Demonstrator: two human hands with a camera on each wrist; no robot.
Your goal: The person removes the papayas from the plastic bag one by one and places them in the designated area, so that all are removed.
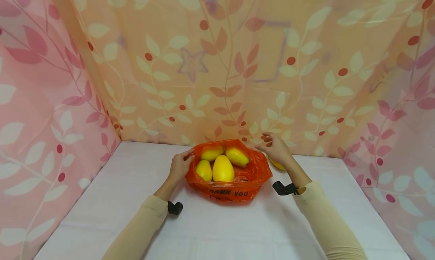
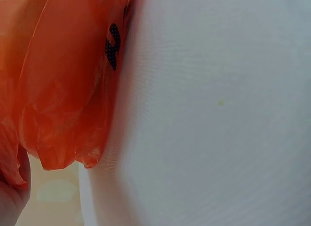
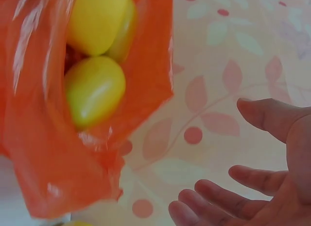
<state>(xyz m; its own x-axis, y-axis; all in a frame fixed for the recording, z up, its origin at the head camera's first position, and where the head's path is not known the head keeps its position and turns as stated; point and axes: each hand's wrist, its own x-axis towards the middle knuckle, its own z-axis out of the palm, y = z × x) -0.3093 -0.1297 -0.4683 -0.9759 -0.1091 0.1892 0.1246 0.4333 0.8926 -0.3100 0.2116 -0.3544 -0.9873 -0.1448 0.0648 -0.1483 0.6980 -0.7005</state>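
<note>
An orange-red plastic bag printed "THANK YOU" lies with its mouth spread wide. Several smooth yellow mango-like fruits are inside it; two or so show in the right wrist view, one a shiny greenish-yellow fruit. My left hand pinches the bag's left rim; in the left wrist view part of that hand shows beside the bag's folds. Beyond the bag's right side my right hand is held with fingers spread and nothing in it, apart from the bag.
Another yellow fruit lies outside the bag, partly hidden behind the right forearm. A white cloth covers the table. Leaf-patterned curtains close off the back and both sides. Each wrist carries a black camera mount.
</note>
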